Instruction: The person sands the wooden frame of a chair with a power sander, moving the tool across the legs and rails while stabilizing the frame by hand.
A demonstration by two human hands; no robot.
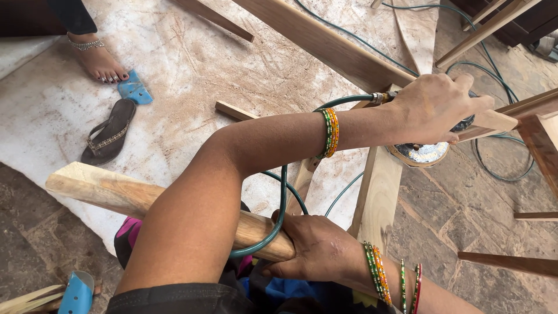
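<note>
Sanding is in hand: the left hand (444, 104) fingers wrap the air sander (419, 152) on the plank (378, 197); the right hand (314, 247) fingers clamp a rounded wooden leg (116, 195).

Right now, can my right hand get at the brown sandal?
Probably not. The right hand grips the wooden leg, and the left arm, holding the sander, crosses above it, blocking the way to the sandal far off to the left.
</note>
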